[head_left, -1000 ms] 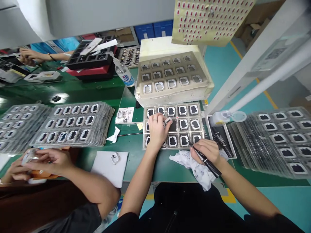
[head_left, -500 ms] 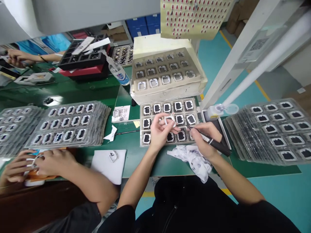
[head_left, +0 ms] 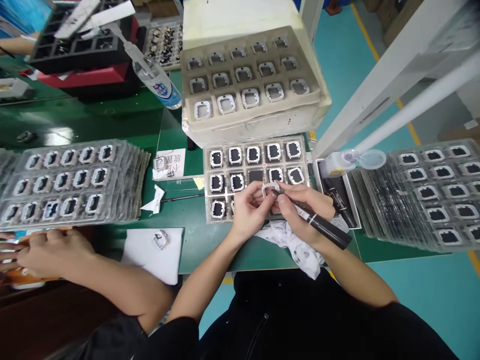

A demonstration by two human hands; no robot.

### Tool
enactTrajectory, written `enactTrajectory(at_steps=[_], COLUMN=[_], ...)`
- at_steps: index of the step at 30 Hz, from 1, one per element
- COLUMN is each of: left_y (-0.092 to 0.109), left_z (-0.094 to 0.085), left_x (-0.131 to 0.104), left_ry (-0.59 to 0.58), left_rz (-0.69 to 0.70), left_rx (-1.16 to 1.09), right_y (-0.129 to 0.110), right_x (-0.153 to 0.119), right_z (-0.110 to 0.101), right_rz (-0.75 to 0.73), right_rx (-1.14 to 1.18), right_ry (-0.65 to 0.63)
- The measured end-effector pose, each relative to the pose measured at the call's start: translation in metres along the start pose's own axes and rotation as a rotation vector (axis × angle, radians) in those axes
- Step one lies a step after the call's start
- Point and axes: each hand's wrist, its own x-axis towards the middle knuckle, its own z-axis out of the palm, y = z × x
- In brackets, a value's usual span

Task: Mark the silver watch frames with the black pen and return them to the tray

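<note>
A small white frame (head_left: 270, 189) is pinched between the fingers of the left hand (head_left: 250, 210), just above the near edge of a parts tray (head_left: 210, 212) on the green desk (head_left: 112, 125). A black pen (head_left: 318, 223) is gripped in the closed right hand (head_left: 304, 212), its tip touching the frame. A crumpled cloth (head_left: 300, 250) lies under both wrists. Stacked clear trays (head_left: 71, 180) are set to the left, where a co-worker's hand (head_left: 48, 252) rests, and a beige tray (head_left: 247, 75) is set behind.

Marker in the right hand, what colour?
Black marker, best seen in the head view.
</note>
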Motion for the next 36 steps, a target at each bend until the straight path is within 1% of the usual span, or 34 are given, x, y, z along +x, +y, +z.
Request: enactTrajectory(at_steps=[3, 8, 12, 17, 21, 24, 31, 36], left_y=[-0.004, -0.009, -0.011, -0.013, -0.016, -0.019, -0.016, -0.014], left_z=[-0.002, -0.004, -0.005, -0.006, -0.008, -0.009, -0.009, -0.009], left_x=[-0.001, -0.001, -0.001, 0.0, -0.001, -0.001, -0.001, -0.001], left_ry=[0.021, 0.012, 0.013, 0.023, 0.017, 0.028, 0.039, 0.057], left_rz=[0.02, 0.064, 0.126, 0.156, 0.213, 0.25, 0.346, 0.429], left_rx=[0.059, 0.096, 0.139, 0.194, 0.229, 0.292, 0.416, 0.534], right_y=[-0.002, -0.003, -0.001, 0.002, 0.001, 0.0, 0.0, -0.002], right_x=[0.002, 0.005, 0.005, 0.004, 0.005, 0.006, 0.008, 0.007], right_z=[0.001, 0.002, 0.002, 0.003, 0.004, 0.004, 0.002, 0.001], right_rz=[-0.02, -0.04, -0.037, -0.046, -0.057, -0.062, -0.068, -0.059], right_rx=[-0.045, -0.062, -0.065, -0.07, -0.087, -0.106, -0.111, -0.171], right_ry=[-0.018, -0.032, -0.018, -0.009, 0.008, -0.002, -0.01, -0.042])
